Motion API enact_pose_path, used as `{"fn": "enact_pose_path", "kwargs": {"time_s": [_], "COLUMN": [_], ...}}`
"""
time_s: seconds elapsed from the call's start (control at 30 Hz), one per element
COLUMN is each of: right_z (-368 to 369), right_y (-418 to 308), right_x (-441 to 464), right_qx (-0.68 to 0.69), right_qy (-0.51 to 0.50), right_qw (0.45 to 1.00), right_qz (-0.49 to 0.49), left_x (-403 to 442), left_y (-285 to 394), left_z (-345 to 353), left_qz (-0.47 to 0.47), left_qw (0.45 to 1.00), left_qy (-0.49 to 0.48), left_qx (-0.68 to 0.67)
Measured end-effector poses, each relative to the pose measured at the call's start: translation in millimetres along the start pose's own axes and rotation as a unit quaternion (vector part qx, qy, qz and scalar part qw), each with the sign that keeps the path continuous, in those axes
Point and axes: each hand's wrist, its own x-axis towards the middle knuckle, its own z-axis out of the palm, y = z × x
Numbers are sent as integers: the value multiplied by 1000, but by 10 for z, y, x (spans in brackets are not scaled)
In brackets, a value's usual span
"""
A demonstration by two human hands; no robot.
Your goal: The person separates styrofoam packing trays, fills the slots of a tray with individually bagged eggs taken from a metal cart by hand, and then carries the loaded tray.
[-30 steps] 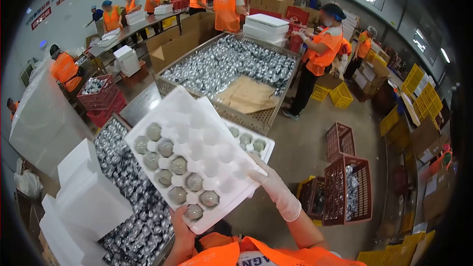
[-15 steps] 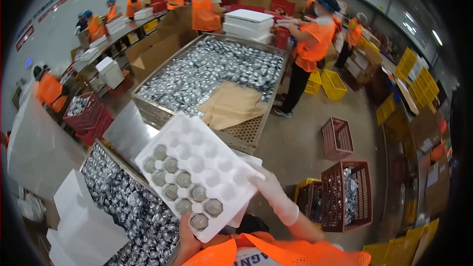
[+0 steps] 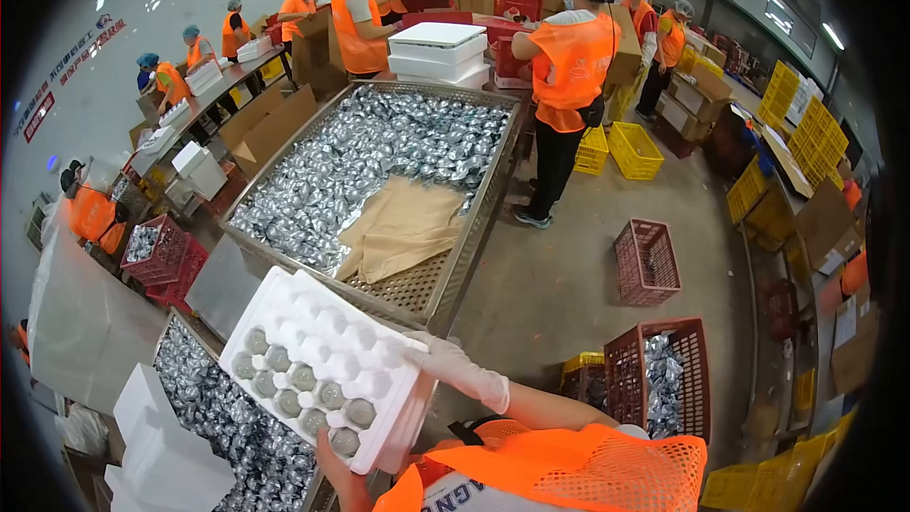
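Note:
A white foam tray [image 3: 332,351] is held tilted in front of me, with several round greyish-green items [image 3: 301,377] in its cells on the left and lower side; its other cells are bare. My left hand [image 3: 343,474] grips its lower edge, thumb on top. My right hand [image 3: 457,368], in a pale glove, holds the upper right edge. More white foam shows beneath this tray. Below and left lies a bin of silver-wrapped items [image 3: 227,427], with white foam boxes [image 3: 166,446] beside it.
Ahead is a metal-framed table [image 3: 445,275] heaped with silver-wrapped items and a tan cloth [image 3: 403,228]. A co-worker in an orange vest [image 3: 576,66] stands beyond its right side. Red crates [image 3: 647,261] and yellow crates [image 3: 635,150] stand on the floor at right.
The view has turned, and the tray has moved left and lower in it. The second tray with items, seen behind it earlier, is now hidden. Both hands keep their hold.

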Motion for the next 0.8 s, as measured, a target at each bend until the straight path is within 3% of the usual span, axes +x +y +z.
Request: {"fn": "enact_pose_path", "kwargs": {"time_s": [0.1, 0.13, 0.23, 0.33, 0.4, 0.43, 0.47, 0.5, 0.53, 0.57, 0.63, 0.67, 0.8], "right_z": [-86, -135, -64, -71, 68, 156, 28, -42, -113, -107, -81, -27, 536], "right_y": [161, 128, 177, 101, 411, 570, 669, 741, 804, 835, 1307, 1457, 1675], "right_x": [188, 187, 272, 254, 271, 229, 187, 50, -90, -302, -482, -534, -893], "right_qx": [-23, -21, -58, -6, 121, 187, 162, 187, 213, 280, 222, 220, 190], "right_qy": [-46, -70, -53, -56, 35, 73, 43, 40, 39, 77, 52, 8, -189], "right_qw": [998, 996, 997, 998, 986, 969, 981, 980, 976, 954, 952, 931, 885], "right_qz": [-23, -41, -28, -35, -112, -142, -99, -45, 9, 69, 205, 291, 381], "left_x": [-183, -173, -354, -552, -557, -623, -680, -634, -687, -720, -906, -980, -1287], "left_y": [-29, -31, -121, -205, -384, -429, -433, -586, -642, -708, -642, -608, -475], "left_z": [94, -33, -68, 156, -167, -53, 57, -228, -249, -376, -265, -284, -635], "left_qz": [38, -5, 127, 121, 125, 124, 123, 168, 115, 102, 54, 19, -53], "left_qw": [996, 996, 982, 986, 970, 982, 989, 951, 985, 989, 989, 988, 992], "left_qy": [44, 34, -31, 10, 7, -4, -8, 16, 68, 43, 87, 97, 52], "left_qx": [72, 82, 134, 118, 208, 144, 81, 259, 107, 95, 110, 119, 100]}}
